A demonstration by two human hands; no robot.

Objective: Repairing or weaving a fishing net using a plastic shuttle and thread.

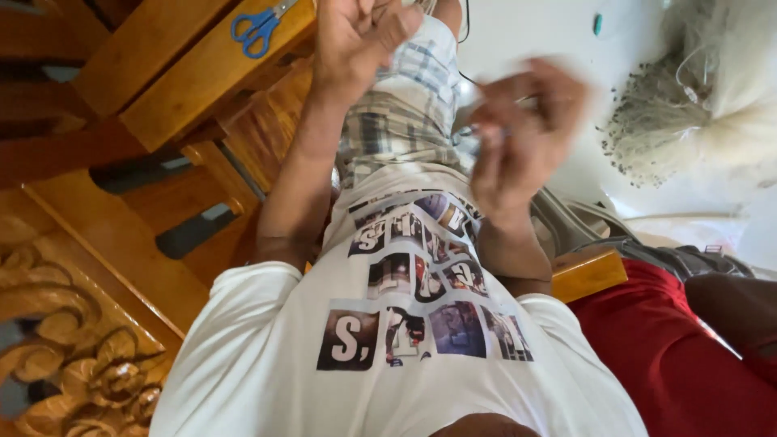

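in the head view, the left hand (356, 40) sits at about eleven o'clock, fingers curled into a loose fist; whether it pinches anything i cannot tell. the right hand (518, 129) is at about one o'clock, blurred, fingers bent inward, its grip likewise unclear. both hover above the plaid grey-and-white shorts (405, 113) and the white printed t-shirt (405, 340). blue-handled scissors (259, 28) lie on the brown wooden armrest (186, 73) at ten o'clock. a pale heap of fine fishing net with small dark weights (688, 105) lies on the white floor (526, 32) at two o'clock (well apart from both hands).
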